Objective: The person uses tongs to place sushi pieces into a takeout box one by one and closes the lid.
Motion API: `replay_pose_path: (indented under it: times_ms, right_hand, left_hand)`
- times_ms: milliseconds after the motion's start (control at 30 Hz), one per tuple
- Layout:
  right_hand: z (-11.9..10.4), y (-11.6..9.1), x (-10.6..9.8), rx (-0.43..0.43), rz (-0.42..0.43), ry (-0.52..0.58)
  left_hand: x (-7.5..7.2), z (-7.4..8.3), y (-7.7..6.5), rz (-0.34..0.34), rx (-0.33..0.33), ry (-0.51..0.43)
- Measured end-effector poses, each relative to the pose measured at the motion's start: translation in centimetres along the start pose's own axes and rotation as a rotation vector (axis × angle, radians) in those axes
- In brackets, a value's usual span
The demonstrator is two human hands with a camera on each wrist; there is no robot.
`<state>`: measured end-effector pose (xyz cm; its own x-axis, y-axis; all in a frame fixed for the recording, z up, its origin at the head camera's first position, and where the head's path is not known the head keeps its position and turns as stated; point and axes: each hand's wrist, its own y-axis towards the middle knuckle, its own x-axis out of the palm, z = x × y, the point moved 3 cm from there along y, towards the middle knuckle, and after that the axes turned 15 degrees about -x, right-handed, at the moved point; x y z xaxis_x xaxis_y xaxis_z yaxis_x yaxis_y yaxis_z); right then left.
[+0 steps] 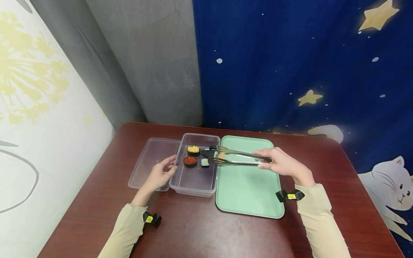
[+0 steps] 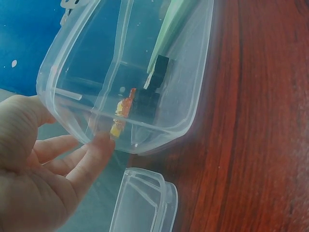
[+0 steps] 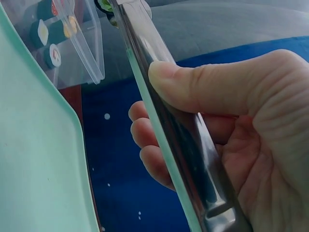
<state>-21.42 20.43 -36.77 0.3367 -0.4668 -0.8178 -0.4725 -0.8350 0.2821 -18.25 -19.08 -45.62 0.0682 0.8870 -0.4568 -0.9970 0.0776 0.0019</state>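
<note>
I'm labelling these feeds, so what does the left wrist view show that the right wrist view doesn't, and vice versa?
Only the left wrist view: the left grip, at the clear container, and the lid.
Only the right wrist view: the right grip, holding the tongs' handle.
Both: the clear container, sushi pieces, green tray, blue curtain and brown table.

Place: indoors, curtained off, exact kind unclear | blue star-and-cat curtain (image 1: 258, 79) | grey curtain (image 1: 158, 64) | wood-grain table (image 1: 190, 229)
</note>
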Motion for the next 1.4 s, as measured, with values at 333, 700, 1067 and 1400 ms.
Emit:
replay_pose_path:
  times_ms: [333,700,1067,1400]
  right_hand:
    - [0.5,2.0,1.5,0.018,-0.035,0.033]
    - [0.9,4.2,3.0,0.027,-0.109,0.002]
    - [1.0,6.8,4.3,-0.028,-0.194,0.002]
    - [0.0,9.1,4.5,-0.037,-0.297,-0.007]
  left_hand:
    - [0.2,-0.4,0.1,0.005,0.011,0.006]
    - [0.1,-0.2,0.0,0.0,-0.021,-0.005]
    - [-0.3,3.6,-1.3,-0.017,-0.015,0.012]
    - [-0.4,3.4,-1.2,-0.028,-0.038,-0.017]
